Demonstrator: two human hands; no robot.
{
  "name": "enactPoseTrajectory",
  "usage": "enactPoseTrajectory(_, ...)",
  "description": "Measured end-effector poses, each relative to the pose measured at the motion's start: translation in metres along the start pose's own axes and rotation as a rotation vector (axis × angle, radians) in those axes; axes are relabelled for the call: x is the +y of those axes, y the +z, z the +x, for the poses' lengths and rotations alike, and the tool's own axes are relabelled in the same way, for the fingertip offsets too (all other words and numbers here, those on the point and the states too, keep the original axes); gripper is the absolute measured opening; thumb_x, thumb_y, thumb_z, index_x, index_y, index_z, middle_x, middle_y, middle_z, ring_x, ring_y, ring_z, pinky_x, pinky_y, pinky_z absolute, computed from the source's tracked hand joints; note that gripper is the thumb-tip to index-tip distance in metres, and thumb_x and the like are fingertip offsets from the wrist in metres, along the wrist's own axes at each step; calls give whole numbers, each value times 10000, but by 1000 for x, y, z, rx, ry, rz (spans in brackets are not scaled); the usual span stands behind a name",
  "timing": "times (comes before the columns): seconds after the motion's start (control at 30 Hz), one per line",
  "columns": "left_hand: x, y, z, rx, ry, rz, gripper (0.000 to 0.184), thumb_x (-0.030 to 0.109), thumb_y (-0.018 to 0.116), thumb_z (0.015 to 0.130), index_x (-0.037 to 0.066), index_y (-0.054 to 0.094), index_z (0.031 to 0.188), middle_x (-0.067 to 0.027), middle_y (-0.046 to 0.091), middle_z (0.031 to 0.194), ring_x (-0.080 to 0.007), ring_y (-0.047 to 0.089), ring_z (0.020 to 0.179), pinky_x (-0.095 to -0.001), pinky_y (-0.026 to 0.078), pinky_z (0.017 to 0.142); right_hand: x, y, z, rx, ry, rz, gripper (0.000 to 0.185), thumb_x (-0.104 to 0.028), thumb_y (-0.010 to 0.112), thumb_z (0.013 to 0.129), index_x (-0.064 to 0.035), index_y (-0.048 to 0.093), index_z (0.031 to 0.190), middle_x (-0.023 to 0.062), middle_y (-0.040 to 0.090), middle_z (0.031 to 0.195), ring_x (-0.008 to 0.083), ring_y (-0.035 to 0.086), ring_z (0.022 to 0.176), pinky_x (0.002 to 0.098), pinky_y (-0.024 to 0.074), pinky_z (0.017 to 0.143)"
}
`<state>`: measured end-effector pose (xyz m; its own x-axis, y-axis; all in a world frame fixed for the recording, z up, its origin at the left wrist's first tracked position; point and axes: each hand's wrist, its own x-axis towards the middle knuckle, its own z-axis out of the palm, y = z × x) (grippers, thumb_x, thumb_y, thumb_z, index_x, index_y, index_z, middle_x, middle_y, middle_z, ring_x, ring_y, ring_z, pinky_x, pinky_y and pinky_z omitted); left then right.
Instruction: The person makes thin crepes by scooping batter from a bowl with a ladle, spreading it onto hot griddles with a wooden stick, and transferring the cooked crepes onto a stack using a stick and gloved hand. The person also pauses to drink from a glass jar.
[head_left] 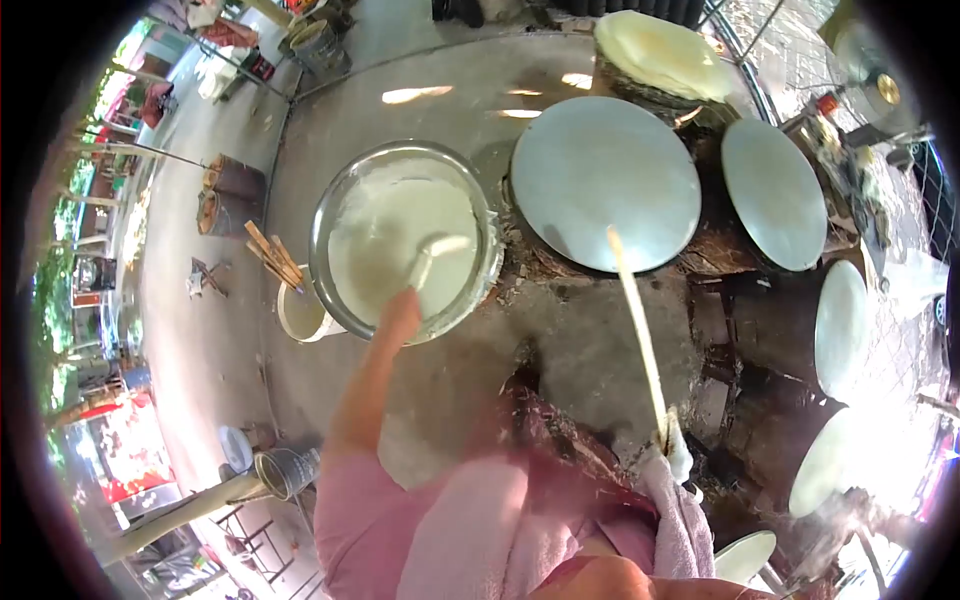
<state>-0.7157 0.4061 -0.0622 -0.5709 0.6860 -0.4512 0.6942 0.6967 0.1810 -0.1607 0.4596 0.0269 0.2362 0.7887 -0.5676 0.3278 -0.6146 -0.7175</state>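
My left hand (400,315) is closed around the handle of a ladle (440,246), whose head sits in the pale batter (390,230) inside a wide metal bowl (330,190). At the lower right, my right hand (677,455), which appears covered in something white, grips a long wooden stick (641,325). The far tip of that stick is over the lower part of a large round pale griddle (605,170), just right of the bowl. I cannot tell whether the tip touches the griddle.
More round griddles (775,190) curve down the right side. A stack of thin flatbreads (660,55) lies behind the large griddle. Left of the bowl stands a white bucket (300,322) with several wooden sticks (272,255). A metal bucket (285,472) is at lower left.
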Motion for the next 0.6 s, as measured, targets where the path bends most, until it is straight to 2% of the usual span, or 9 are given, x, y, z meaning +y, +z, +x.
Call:
enactPoseTrajectory(0.07,-24,26,56,16,142,211,187,87,500,884,25,637,995,-248,667,889,-377,680,755,-465,541,670,35,13,23,-113,325,161,342,-357,709,889,-62,734,1061,7,642,764,82,538,674,239,435,609)
enactPoseTrajectory(0.17,-34,57,123,94,210,88,185,90,500,874,13,658,930,-243,668,861,-400,673,798,-500,533,687,9,39,6,-124,303,-16,362,-406,689,897,-78,742,1042,17,666,802,84,546,712,252,450,637)
enactPoseTrajectory(0.23,-40,62,150,116,322,53,177,126,524,886,41,675,923,-240,677,851,-384,681,798,-493,537,686,-36,59,-14,-93,128,-202,355,-398,695,894,-90,736,1066,22,677,827,86,558,716,247,455,640)
enactPoseTrajectory(0.33,-52,54,133,-147,387,71,184,149,540,886,11,661,900,-220,667,764,-364,678,730,-488,523,647,-26,70,-9,-49,-276,-439,365,-384,707,887,-96,721,1112,25,688,850,86,572,714,241,467,654)
enactPoseTrajectory(0.37,-44,51,115,-255,205,-19,195,179,544,904,15,650,905,-180,652,723,-334,658,665,-470,512,608,-20,69,-6,-46,-426,-505,372,-379,712,885,-98,716,1128,26,691,857,86,576,713,239,471,659)
enactPoseTrajectory(0.4,-37,50,91,-357,18,-105,211,209,549,923,18,639,910,-141,637,681,-303,638,601,-452,500,569,-40,76,-8,-123,-155,-393,377,-370,718,879,-120,702,1161,26,694,873,88,588,728,242,479,674)
enactPoseTrajectory(0.43,-56,82,73,-441,-40,-532,255,264,542,946,23,618,918,-92,594,649,-261,586,544,-417,480,533,-73,90,-14,-196,117,-278,390,-361,725,873,-142,688,1194,25,698,890,89,600,743,246,488,689)
enactPoseTrajectory(0.5,-83,127,36,-624,-219,-1191,373,399,549,957,32,580,895,-17,488,582,-181,458,460,-353,398,460,-74,108,-21,-301,-95,-760,475,-326,709,881,-243,586,1333,80,711,996,173,665,859,302,514,789)
enactPoseTrajectory(0.6,-60,143,-23,-815,-478,-1752,465,473,540,963,8,534,967,50,371,547,-102,323,405,-293,297,425,-42,117,4,-645,-437,-837,511,-370,624,926,-269,486,1408,147,692,1057,300,662,952,369,507,840)
